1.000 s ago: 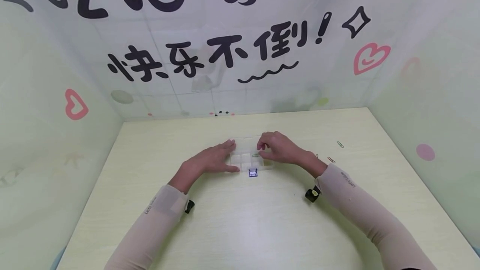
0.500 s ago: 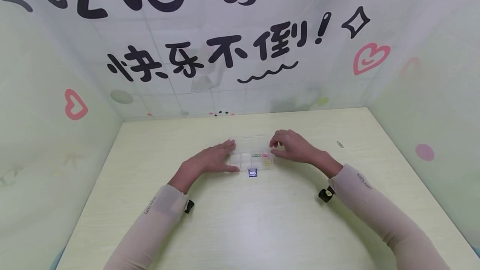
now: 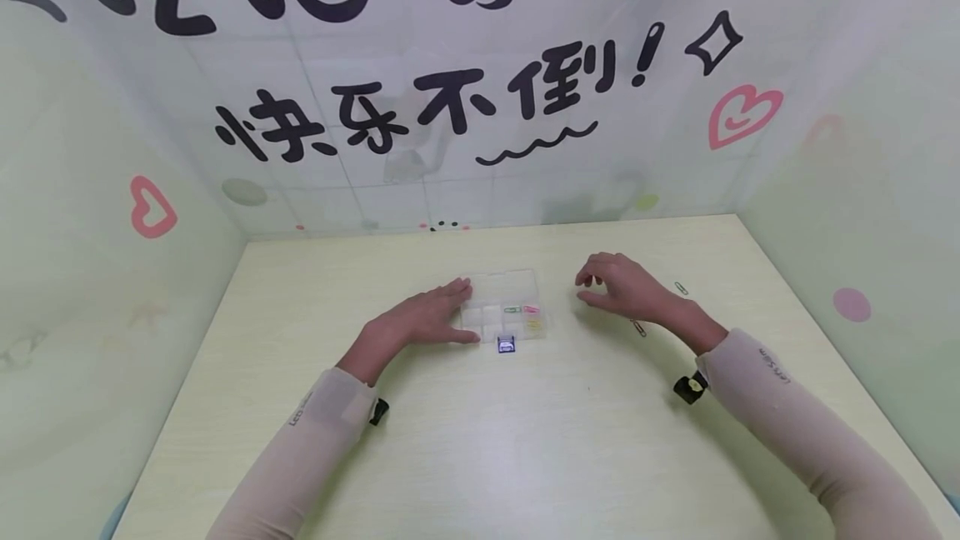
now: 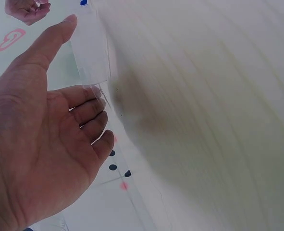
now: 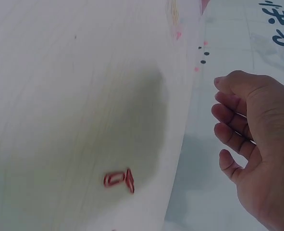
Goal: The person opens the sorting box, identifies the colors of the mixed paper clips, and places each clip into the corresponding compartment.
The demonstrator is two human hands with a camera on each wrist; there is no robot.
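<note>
A clear plastic compartment box [image 3: 491, 332] stands with its transparent lid [image 3: 504, 283] folded back. Inside lie a green paper clip [image 3: 512, 310], pink paper clips [image 3: 530, 309] and yellow ones [image 3: 534, 325], each colour apart. My left hand [image 3: 427, 315] rests at the box's left side, fingers extended along the lid and thumb at the front corner. To the right of the box, my right hand [image 3: 621, 286] hovers over the table with loosely bent fingers and nothing visible between them. Red paper clips [image 5: 114, 178] lie below it on the table, partly hidden in the head view [image 3: 638, 328].
A green paper clip [image 3: 681, 288] lies farther right on the pale wooden table [image 3: 480, 440]. A blue-and-white label [image 3: 506, 345] sits at the box's front edge. Printed walls enclose the table at the back and both sides.
My right hand has moved rightward from over the box to above the loose red clips, uncovering the pink and yellow clips. My left hand has stayed in place.
</note>
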